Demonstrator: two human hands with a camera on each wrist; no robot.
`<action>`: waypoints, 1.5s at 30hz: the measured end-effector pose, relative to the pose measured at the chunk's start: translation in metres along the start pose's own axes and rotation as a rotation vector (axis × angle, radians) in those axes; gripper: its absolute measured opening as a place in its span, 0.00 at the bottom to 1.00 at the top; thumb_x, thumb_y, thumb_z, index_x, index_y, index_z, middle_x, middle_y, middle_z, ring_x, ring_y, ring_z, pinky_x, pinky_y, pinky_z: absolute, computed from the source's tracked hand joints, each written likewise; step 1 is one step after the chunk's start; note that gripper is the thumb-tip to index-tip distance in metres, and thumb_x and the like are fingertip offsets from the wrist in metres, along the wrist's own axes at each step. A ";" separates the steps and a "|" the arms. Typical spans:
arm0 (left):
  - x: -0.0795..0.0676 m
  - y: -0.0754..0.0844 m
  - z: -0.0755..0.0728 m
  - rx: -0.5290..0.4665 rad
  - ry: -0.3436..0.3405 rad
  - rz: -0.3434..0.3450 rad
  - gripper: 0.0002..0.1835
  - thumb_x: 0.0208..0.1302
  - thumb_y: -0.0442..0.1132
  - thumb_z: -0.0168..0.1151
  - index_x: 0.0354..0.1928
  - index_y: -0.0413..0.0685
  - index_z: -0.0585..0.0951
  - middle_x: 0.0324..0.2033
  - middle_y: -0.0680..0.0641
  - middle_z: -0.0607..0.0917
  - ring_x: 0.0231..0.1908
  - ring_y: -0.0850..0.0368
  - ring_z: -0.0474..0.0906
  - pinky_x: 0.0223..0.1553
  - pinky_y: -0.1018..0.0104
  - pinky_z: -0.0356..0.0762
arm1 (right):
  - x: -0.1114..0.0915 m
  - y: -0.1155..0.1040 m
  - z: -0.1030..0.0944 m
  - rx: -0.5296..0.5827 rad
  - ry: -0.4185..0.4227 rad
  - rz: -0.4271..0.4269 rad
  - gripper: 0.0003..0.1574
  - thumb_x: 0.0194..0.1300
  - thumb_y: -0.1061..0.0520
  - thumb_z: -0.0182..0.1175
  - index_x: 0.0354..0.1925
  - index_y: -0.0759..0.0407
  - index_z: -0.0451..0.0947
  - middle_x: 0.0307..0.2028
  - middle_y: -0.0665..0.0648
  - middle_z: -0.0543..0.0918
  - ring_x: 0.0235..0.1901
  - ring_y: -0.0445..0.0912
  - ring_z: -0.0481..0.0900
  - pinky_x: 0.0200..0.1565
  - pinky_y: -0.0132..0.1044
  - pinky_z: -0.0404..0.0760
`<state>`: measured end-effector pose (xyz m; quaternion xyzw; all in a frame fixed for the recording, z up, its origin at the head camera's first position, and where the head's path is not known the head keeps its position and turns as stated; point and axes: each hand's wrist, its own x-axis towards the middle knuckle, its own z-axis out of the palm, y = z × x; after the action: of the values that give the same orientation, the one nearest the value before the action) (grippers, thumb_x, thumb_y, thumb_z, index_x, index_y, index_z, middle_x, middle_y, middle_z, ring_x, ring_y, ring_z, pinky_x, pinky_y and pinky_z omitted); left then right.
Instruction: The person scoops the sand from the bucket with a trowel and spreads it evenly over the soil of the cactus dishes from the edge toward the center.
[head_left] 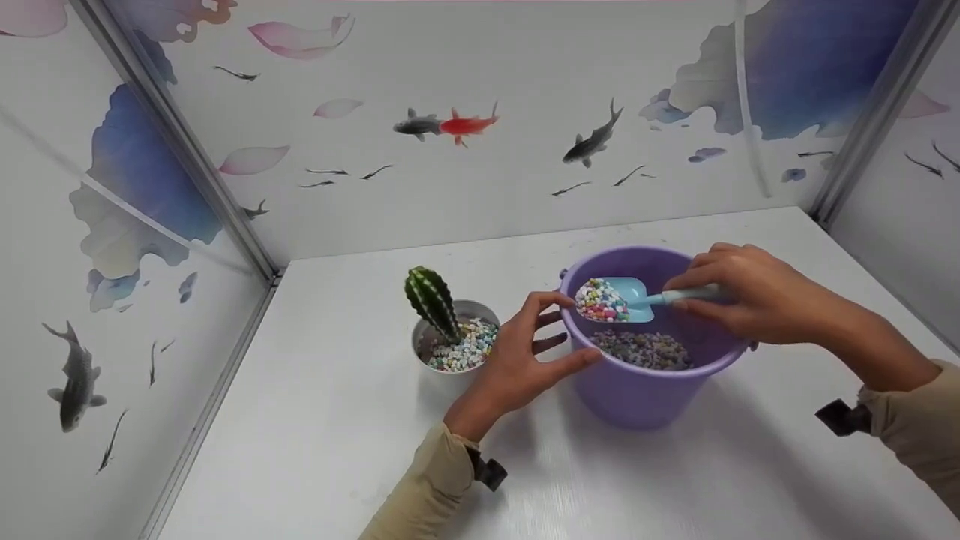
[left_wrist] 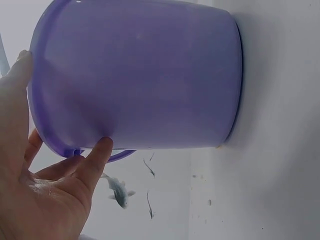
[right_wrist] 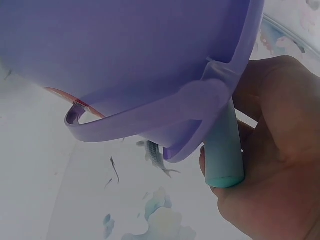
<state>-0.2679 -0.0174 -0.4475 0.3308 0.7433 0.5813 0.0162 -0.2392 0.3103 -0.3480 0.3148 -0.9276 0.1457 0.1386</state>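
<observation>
A light blue scoop (head_left: 637, 298) heaped with colorful pebbles (head_left: 600, 301) is held over the purple bucket (head_left: 630, 401) by my right hand (head_left: 750, 292). Its pale handle (right_wrist: 224, 150) lies between the thumb and fingers in the right wrist view. More pebbles (head_left: 645, 350) cover the bucket's bottom. At the bucket's left side is my left hand (head_left: 525, 352), its spread fingers and thumb touching the rim and outer wall; the left wrist view shows a fingertip (left_wrist: 104, 145) against the wall. Left of that hand, a striped green cactus (head_left: 431, 300) leans in a pale pot (head_left: 420, 352) among pebbles.
A white table (head_left: 315, 420) carries the pot and bucket. Behind it stands a white wall panel (head_left: 480, 202) painted with fish and petals, with side panels left and right. The bucket's purple bail handle (right_wrist: 135, 117) hangs beside its wall.
</observation>
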 end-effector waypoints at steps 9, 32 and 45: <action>-0.006 0.007 -0.006 0.042 0.047 -0.010 0.50 0.61 0.58 0.82 0.77 0.59 0.62 0.75 0.55 0.72 0.72 0.59 0.77 0.66 0.67 0.83 | 0.008 -0.009 -0.001 0.010 -0.026 0.027 0.14 0.70 0.54 0.75 0.53 0.45 0.93 0.43 0.41 0.92 0.43 0.39 0.81 0.44 0.43 0.81; -0.032 0.057 -0.092 0.222 0.258 0.265 0.17 0.80 0.39 0.64 0.65 0.47 0.78 0.60 0.50 0.86 0.60 0.60 0.86 0.61 0.63 0.88 | 0.039 -0.029 0.007 0.011 -0.004 -0.055 0.15 0.68 0.56 0.76 0.52 0.46 0.93 0.42 0.44 0.92 0.43 0.42 0.82 0.46 0.46 0.81; -0.042 0.028 -0.147 0.137 0.607 0.331 0.11 0.80 0.32 0.61 0.58 0.40 0.81 0.53 0.43 0.85 0.55 0.49 0.85 0.54 0.64 0.86 | 0.057 -0.048 0.019 0.050 -0.033 -0.045 0.14 0.70 0.55 0.75 0.53 0.48 0.93 0.45 0.47 0.93 0.50 0.47 0.85 0.54 0.54 0.83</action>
<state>-0.2818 -0.1610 -0.3903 0.2592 0.6879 0.5966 -0.3219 -0.2560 0.2360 -0.3372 0.3413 -0.9185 0.1607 0.1187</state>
